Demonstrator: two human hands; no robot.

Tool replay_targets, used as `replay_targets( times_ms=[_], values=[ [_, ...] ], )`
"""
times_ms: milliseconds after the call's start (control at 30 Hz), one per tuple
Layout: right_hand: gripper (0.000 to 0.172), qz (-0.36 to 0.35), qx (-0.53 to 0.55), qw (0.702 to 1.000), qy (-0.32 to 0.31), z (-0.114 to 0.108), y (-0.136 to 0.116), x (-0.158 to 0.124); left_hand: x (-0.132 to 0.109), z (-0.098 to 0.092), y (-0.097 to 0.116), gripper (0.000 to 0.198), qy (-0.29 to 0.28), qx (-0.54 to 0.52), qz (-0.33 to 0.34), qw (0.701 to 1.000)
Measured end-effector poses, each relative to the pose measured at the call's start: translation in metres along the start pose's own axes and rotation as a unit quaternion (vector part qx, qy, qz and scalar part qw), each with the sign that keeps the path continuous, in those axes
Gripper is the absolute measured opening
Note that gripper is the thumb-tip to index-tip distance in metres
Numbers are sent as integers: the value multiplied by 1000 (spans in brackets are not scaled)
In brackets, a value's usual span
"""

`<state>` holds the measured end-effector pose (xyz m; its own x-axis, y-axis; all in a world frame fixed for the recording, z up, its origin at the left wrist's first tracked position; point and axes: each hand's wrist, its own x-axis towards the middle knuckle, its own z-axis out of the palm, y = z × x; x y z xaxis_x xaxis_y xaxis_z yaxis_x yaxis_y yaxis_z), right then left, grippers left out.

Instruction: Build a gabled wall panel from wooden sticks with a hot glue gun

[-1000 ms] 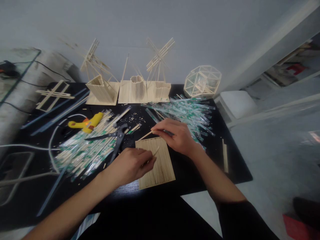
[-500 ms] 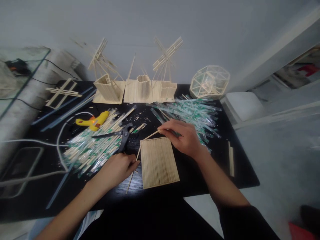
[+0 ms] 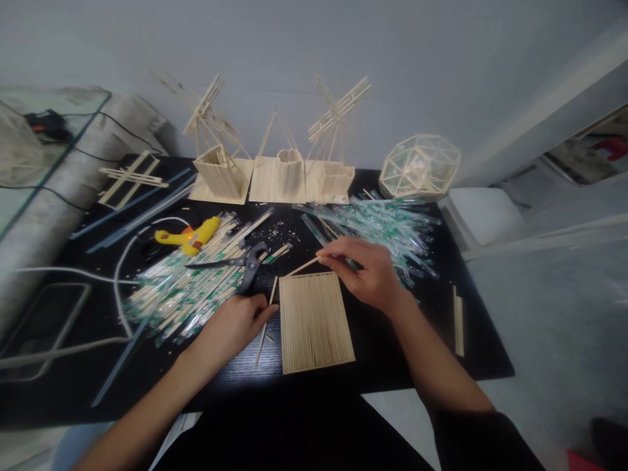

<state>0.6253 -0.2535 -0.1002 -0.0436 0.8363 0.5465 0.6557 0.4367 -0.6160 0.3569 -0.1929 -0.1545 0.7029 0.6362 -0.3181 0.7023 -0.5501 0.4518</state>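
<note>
wood panel [image 3: 316,324]: from the head view, it lay flat on the black bench [image 3: 377,353], directly before the person, its close-set strips running away from the body.
left hand [image 3: 249,315]: pinched a slim stick between thumb and fingers, just beside the left edge of the wood panel.
slim stick [image 3: 261,347]: slanted, its upper end near the panel's far left corner; a short offcut [image 3: 269,338] lay next to it.
right hand [image 3: 362,269]: grasped a pale stick by one end, fingertips together, above the far right corner of the wood panel.
pale stick [image 3: 303,266]: reached leftward along the far edge; whether its tip touched the wood panel could not be told.
black cutter [image 3: 251,265]: rested beyond the left hand, its long arm over wrapped sticks [image 3: 196,291].
yellow glue gun [image 3: 191,237]: lay at the far side of those wrapped sticks, a small orange light glowing on it.
clear and green wrappers [image 3: 387,226]: spread in a heap beyond the right hand.
wooden models [image 3: 289,173]: stood in a row at the back, against the wall, with a many-sided frame [image 3: 420,167] to their right.
loose strips [image 3: 458,324]: lay side by side near the bench's right edge.
</note>
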Motion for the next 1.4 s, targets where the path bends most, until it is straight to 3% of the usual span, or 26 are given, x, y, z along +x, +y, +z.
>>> replay_targets(
  times_ms=[100,200,300,433,533,700,933,1100,1233,1300,1400],
  values=[
    [9,-2,3,1000,-6,-1,1,2,-3,-8,-5,45,37,-57,1,998],
    [8,-6,3,1000,-10,-1,3,4,-9,-26,-21,42,115,-73,-24,990],
    [7,-13,-1,1000,-9,-2,5,7,-12,-51,-47,31,207,10,-126,970],
    [6,-21,-12,1000,-14,-3,6,10,-4,-80,-81,36,274,146,-162,936],
    [6,-19,-15,1000,-19,-3,6,11,9,-95,-96,49,220,194,-140,946],
    [7,-24,-4,1000,-12,-3,7,10,26,-107,-103,53,106,212,-119,964],
    [10,-7,2,1000,-15,-3,6,7,33,-112,-120,42,111,229,-112,961],
    [8,-10,-1,1000,-10,-3,5,5,13,-121,-134,40,188,184,-73,962],
    [9,-14,-5,1000,7,-3,5,4,-7,-120,-119,46,206,94,-63,972],
    [10,-8,-9,1000,11,-4,6,4,-12,-112,-105,43,188,80,-65,977],
    [10,-7,-14,1000,18,-5,5,3,-16,-94,-82,38,130,-1,-11,991]
  ],
)
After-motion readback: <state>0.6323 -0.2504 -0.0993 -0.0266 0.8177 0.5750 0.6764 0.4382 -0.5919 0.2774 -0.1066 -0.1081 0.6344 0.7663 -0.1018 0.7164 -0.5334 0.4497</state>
